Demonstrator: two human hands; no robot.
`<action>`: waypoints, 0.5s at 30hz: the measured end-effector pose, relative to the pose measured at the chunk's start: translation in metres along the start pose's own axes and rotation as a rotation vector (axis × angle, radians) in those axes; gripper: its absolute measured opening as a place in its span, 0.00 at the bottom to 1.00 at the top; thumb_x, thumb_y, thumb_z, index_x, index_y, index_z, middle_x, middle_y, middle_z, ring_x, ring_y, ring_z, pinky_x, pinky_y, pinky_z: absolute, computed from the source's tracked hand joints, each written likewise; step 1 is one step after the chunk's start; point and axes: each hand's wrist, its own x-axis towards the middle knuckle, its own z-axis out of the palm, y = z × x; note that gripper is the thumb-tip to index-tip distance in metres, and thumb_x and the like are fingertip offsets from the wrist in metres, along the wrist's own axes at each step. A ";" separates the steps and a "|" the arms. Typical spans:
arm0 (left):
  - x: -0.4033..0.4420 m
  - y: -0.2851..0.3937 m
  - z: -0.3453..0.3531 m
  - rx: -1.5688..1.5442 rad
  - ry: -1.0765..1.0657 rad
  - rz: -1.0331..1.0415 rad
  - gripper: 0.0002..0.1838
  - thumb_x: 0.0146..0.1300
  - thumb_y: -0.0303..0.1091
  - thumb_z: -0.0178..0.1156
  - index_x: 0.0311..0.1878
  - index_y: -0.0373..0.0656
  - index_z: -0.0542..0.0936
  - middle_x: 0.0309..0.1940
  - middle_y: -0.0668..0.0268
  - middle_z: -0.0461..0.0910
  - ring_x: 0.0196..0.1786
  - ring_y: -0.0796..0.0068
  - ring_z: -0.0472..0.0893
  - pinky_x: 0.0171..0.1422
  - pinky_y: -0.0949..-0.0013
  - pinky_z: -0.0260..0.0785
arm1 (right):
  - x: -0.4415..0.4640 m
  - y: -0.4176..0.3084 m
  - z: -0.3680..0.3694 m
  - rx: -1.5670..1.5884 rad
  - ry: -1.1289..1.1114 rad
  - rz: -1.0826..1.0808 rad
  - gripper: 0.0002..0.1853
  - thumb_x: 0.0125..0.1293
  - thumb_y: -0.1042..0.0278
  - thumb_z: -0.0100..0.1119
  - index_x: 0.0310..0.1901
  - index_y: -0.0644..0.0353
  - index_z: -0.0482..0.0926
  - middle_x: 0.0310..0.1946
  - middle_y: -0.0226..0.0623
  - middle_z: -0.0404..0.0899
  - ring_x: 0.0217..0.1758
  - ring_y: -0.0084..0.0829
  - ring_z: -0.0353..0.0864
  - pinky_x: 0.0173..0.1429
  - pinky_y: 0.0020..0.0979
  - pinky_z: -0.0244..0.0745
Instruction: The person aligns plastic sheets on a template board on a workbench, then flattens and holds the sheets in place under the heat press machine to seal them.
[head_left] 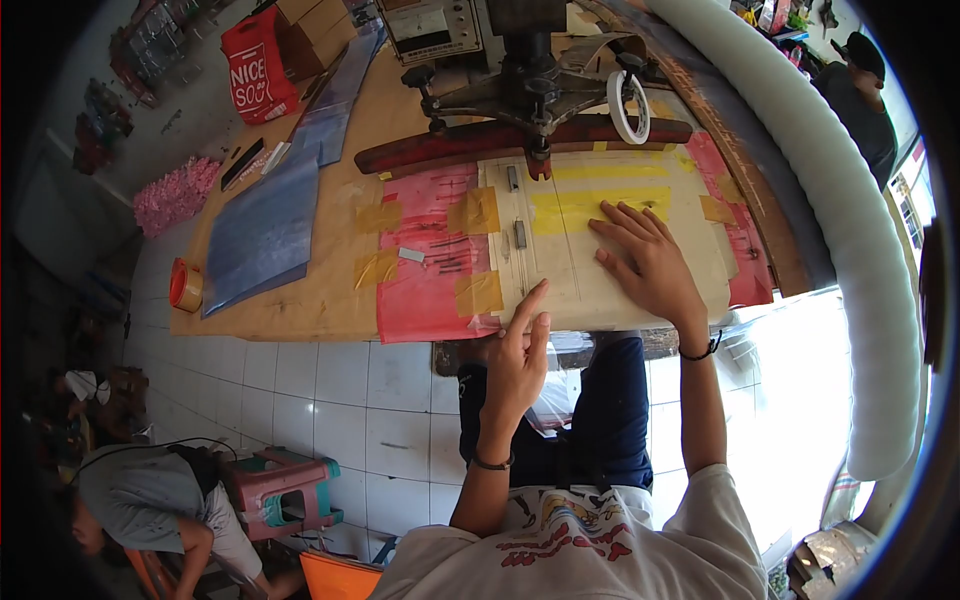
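Observation:
My right hand lies flat, fingers spread, on a cream sheet covered with clear film and yellow tape strips. My left hand is at the sheet's near edge, index finger stretched forward and thumb beside it; its other fingers are partly hidden. I see nothing held in either hand. Left of the sheet is a pink-red sheet fixed by brown tape pieces. Two small metal blocks sit along the cream sheet's left side. A small grey piece rests on the pink-red sheet.
Over the work stands a black machine head with a curved red bar and a white tape roll. Blue plastic sheets and an orange tape roll lie left. A long white foam roll borders the right. Another person sits lower left.

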 end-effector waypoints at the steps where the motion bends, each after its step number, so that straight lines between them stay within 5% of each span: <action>1: -0.001 0.001 -0.001 0.008 -0.008 -0.017 0.21 0.82 0.37 0.52 0.73 0.47 0.74 0.59 0.48 0.84 0.28 0.71 0.82 0.37 0.68 0.79 | 0.000 0.000 0.000 0.001 -0.002 0.001 0.21 0.75 0.56 0.59 0.64 0.54 0.82 0.72 0.44 0.74 0.79 0.46 0.67 0.83 0.50 0.56; 15: -0.001 0.005 -0.002 -0.010 -0.058 -0.110 0.21 0.81 0.36 0.51 0.74 0.49 0.72 0.62 0.48 0.82 0.48 0.47 0.89 0.51 0.56 0.86 | 0.002 -0.002 -0.001 -0.014 -0.023 0.007 0.22 0.75 0.55 0.59 0.65 0.54 0.82 0.73 0.43 0.74 0.79 0.46 0.67 0.83 0.50 0.55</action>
